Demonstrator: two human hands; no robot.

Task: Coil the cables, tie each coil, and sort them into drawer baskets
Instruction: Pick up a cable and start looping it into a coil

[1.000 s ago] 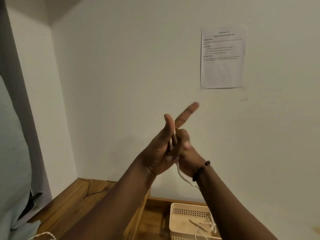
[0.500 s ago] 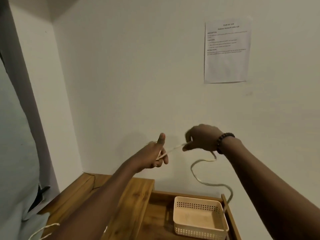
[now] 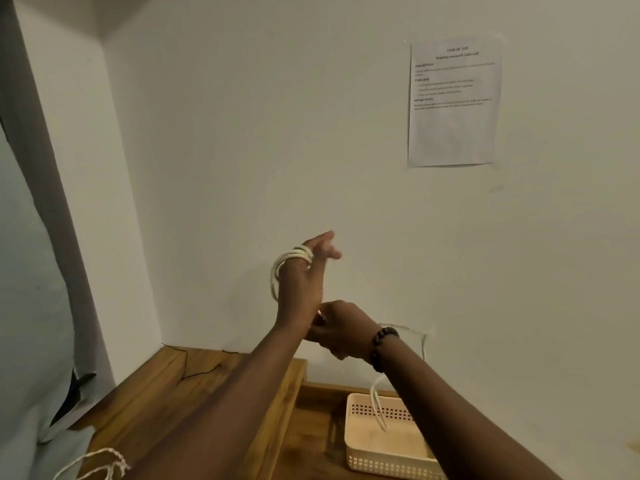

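Observation:
My left hand (image 3: 300,289) is raised in front of the wall with its fingers held out straight. A white cable (image 3: 298,253) is wound in several loops round it, from the fingers down past the palm. Just below, at the left wrist, my right hand (image 3: 341,330) is curled and grips the cable's free run. The loose cable tail (image 3: 376,400) hangs from under my right wrist down into a cream perforated basket (image 3: 381,460). The basket sits in an open wooden drawer (image 3: 317,427).
A wooden cabinet top (image 3: 166,396) lies at lower left with a thin black wire (image 3: 199,374) across it. A twisted white cord (image 3: 93,462) shows at the bottom left edge. A printed sheet (image 3: 453,102) is stuck on the wall.
My hands were apart with the cable stretched between them. The left hand has since risen with more loops on it, and the right hand has come in under the left wrist.

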